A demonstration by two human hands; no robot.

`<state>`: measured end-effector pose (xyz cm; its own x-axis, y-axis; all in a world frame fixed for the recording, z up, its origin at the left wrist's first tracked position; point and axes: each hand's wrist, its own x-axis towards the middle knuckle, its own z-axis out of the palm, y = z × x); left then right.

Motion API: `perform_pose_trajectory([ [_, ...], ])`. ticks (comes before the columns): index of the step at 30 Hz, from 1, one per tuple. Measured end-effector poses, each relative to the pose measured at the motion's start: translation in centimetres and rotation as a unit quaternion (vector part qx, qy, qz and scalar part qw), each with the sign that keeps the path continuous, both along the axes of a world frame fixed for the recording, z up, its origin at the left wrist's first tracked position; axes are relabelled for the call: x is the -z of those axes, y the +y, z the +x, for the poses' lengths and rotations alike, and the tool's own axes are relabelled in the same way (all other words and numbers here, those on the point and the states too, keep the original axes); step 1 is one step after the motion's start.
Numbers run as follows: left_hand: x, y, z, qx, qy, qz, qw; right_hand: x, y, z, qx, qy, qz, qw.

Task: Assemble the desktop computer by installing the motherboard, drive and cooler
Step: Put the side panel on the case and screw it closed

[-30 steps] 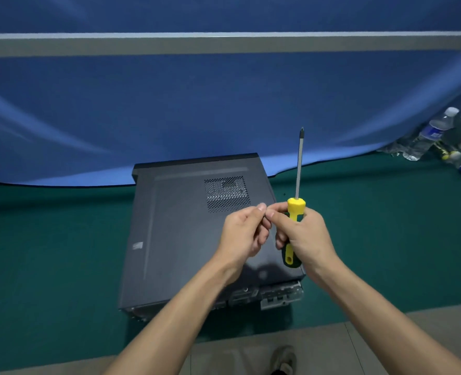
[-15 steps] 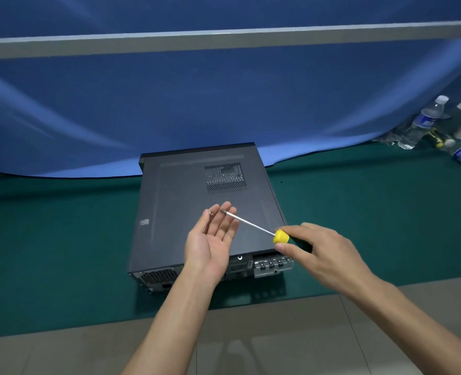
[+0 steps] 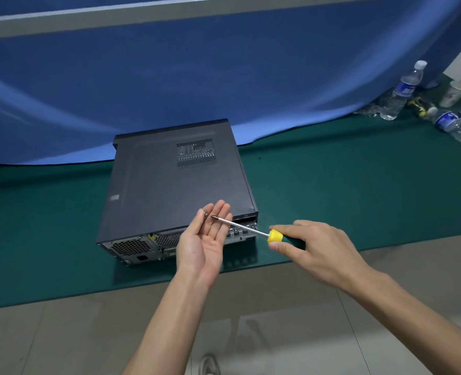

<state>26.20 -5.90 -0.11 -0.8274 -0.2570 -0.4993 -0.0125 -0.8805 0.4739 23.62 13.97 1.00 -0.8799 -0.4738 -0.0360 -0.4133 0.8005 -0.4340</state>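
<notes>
Since half a second back: little shift. Screwdriver shaft lower across the left fingers, tip nearer the small screw; head nearer and tilted further down, more of the case's rear panel on show. A second back: both hands up together at the handle, shaft pointing up.

Head view, only one given.

Left hand (image 3: 201,246): palm up, fingers straight and together, grasping nothing. Small silver screw (image 3: 204,212) lying loose on the fingertips.

Right hand (image 3: 314,251): grip clenched round the handle of the screwdriver (image 3: 274,236), yellow collar showing past the thumb. Shaft slanting up-left, tip over the left fingers, just beside the screw, not seen touching it.

Computer case (image 3: 175,185): flat on its side on the green tabletop (image 3: 332,190), side cover on top, vent grille near the far right corner. Rear panel toward the camera, fan grille and ports visible. Narrow gap at the near right edge of the cover, so cover perhaps not fully seated or fastened.

Progress, as judgement: cover on, nothing of motherboard, drive or cooler visible, so inner state unknown. Loose screw plus driver suggests either closing up or just opening; cannot tell which.

Water bottles (image 3: 402,93) far right on the tabletop, well apart from the work.
</notes>
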Motion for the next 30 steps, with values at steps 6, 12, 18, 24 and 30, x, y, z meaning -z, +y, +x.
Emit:
perform_pose_trajectory([
  [6, 0.9, 2.0, 1.1, -0.013, -0.005, -0.035, 0.999, 0.5, 1.0, 0.7, 0.0, -0.029, 0.004, 1.0],
  [12, 2.8, 3.8, 1.2, 0.01, -0.027, -0.044, 0.999, 2.1, 2.5, 1.0, 0.06, -0.155, -0.054, 0.985],
  [18, 5.3, 5.3, 0.5, 0.079, -0.057, -0.058, 0.994, 4.7, 4.1, 1.8, 0.098, -0.218, -0.092, 0.967],
  [24, 7.0, 5.5, -1.2, 0.114, -0.071, -0.038, 0.99, 7.4, 3.2, 2.8, 0.176, -0.244, -0.141, 0.943],
  [30, 8.0, 4.9, -3.7, 0.11, -0.091, -0.024, 0.99, 9.2, 0.4, 3.2, 0.257, -0.22, -0.164, 0.927],
])
